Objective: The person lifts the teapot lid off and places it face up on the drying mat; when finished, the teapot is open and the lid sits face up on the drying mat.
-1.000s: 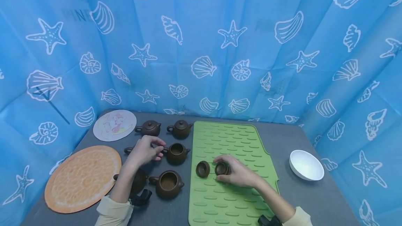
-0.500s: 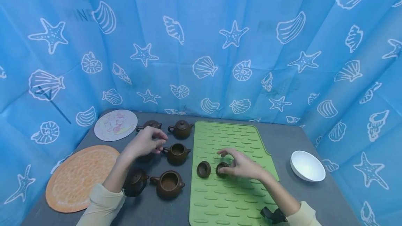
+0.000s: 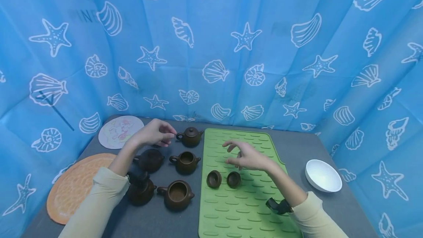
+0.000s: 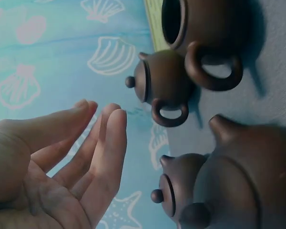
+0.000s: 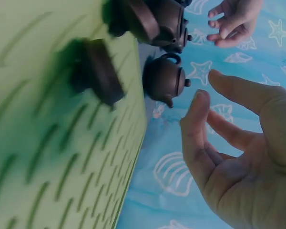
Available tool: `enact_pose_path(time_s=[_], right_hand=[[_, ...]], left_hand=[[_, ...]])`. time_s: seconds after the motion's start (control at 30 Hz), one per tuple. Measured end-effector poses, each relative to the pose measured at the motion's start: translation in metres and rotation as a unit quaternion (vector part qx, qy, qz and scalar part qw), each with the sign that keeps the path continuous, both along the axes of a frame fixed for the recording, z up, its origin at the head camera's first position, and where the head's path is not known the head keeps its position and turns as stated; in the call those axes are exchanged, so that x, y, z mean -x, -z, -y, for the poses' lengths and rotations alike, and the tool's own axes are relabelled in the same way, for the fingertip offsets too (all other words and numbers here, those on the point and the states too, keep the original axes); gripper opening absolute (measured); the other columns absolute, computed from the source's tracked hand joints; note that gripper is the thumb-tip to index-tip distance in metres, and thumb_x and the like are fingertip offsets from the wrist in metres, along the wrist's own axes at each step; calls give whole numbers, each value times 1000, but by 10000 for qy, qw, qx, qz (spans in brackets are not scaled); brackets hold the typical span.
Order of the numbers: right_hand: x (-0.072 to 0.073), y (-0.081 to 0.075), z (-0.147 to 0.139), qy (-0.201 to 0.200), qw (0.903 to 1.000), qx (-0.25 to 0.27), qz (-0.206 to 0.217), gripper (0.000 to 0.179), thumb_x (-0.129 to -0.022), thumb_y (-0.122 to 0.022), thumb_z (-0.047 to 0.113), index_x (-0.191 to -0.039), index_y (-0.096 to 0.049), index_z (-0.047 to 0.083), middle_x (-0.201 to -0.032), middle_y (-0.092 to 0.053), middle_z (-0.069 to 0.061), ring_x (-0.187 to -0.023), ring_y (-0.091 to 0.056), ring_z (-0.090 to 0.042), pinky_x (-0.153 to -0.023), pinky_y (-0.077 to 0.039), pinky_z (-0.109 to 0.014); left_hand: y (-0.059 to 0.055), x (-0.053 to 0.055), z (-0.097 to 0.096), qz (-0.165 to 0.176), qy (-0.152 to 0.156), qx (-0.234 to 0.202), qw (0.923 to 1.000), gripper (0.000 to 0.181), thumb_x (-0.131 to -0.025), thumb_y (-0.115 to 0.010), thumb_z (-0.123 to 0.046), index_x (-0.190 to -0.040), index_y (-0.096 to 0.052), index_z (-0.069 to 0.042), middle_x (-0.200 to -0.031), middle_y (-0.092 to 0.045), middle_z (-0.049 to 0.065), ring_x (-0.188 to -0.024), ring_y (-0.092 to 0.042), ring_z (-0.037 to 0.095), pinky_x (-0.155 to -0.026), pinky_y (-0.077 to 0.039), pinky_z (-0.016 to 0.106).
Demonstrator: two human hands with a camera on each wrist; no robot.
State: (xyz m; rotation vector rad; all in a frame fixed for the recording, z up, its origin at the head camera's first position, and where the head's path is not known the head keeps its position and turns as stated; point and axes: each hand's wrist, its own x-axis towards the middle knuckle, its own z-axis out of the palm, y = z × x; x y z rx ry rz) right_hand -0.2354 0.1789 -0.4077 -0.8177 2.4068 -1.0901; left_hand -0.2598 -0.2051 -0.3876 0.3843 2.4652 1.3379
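My left hand [image 3: 155, 133] hovers over the back left teapot, which it hides in the head view; the left wrist view shows that lidded teapot [image 4: 183, 164] below loosely bent fingers holding nothing. Beside the hand stands the back right teapot [image 3: 190, 137], its lid on. Two brown teapots, one in the middle row [image 3: 185, 163] and one in front [image 3: 177, 195], have open tops. Over the green mat [image 3: 244, 208] hangs my right hand [image 3: 246, 156], thumb and fingers apart with nothing between them. Below it two small teapot lids, a left lid [image 3: 214, 179] and a right lid [image 3: 233, 180], lie hollow side up.
Two more dark teapots, one in the middle row [image 3: 150, 161] and one in front [image 3: 140, 194], stand along my left forearm. A round orange mat [image 3: 77, 190] and a round pale mat [image 3: 119, 131] lie at the left. A white bowl [image 3: 323, 175] sits at the right.
My right hand has let go of the right lid and risen up and back from it. My left hand has moved back, from the middle row to the back left teapot.
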Motion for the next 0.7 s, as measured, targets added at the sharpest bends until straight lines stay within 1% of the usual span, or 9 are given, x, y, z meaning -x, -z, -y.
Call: enact_pose_path(time_s=[0.03,0.1,0.2,0.27,0.37,0.43,0.57,0.67,0.7], right_hand=[[4,-3,5,-20,10000,83,-1,53,-102,-75,16,-147,-55,-2,-136,-61,-38,-63,-73,-35,-64,-64,-57],[13,-7,15,-22,9997,228,-19,49,-102,-74,15,-145,-57,-3,-132,-63,-36,-65,-74,-29,-67,-65,-59],[29,-12,30,61,9988,492,23,45,-103,-72,12,-142,-59,-5,-129,-65,-35,-68,-75,-22,-71,-66,-61],[39,-15,39,209,9977,630,101,42,-103,-72,10,-141,-60,-5,-126,-66,-33,-71,-75,-19,-75,-66,-63],[53,-16,53,456,9956,767,278,39,-103,-72,10,-139,-62,-3,-123,-68,-28,-75,-75,-17,-81,-66,-63],[61,-15,63,599,9935,857,438,37,-103,-72,9,-138,-63,-3,-123,-68,-26,-78,-74,-17,-86,-66,-62],[72,-13,80,793,9895,990,689,34,-104,-70,8,-136,-64,-2,-125,-69,-28,-85,-76,-22,-92,-66,-60],[79,-8,92,941,9857,1096,862,32,-104,-69,7,-135,-65,-2,-123,-71,-27,-87,-77,-25,-95,-64,-61],[81,-5,95,983,9846,1121,909,32,-104,-69,7,-134,-66,-2,-121,-72,-25,-87,-77,-25,-95,-65,-59]], left_hand=[[-1,4,0,67,-25,1,10000,22,-108,-65,-8,-122,-72,7,-98,-75,16,-87,-76,23,-78,-69,35],[-3,11,0,191,-109,33,9998,22,-108,-65,-8,-123,-72,7,-99,-75,15,-88,-76,22,-82,-69,38],[-3,21,-2,297,-217,109,9993,23,-109,-64,-10,-125,-72,5,-101,-74,16,-89,-74,21,-86,-69,40],[-2,27,-4,367,-259,127,9989,24,-109,-65,-10,-125,-72,5,-103,-73,18,-88,-73,20,-86,-69,40],[3,35,-6,464,-317,132,9983,24,-108,-65,-10,-126,-72,5,-105,-73,19,-87,-72,19,-86,-69,38],[6,39,-7,554,-362,146,9977,24,-108,-65,-10,-127,-72,5,-109,-74,21,-88,-72,18,-87,-69,38],[13,46,-7,737,-483,177,9960,25,-109,-65,-10,-128,-71,5,-113,-74,22,-89,-72,19,-91,-68,40],[17,51,-8,852,-568,133,9947,29,-109,-63,-9,-132,-68,7,-117,-73,24,-92,-74,21,-94,-68,43],[19,53,-8,895,-602,98,9941,30,-109,-63,-9,-134,-67,8,-119,-72,25,-93,-75,22,-95,-67,43]])
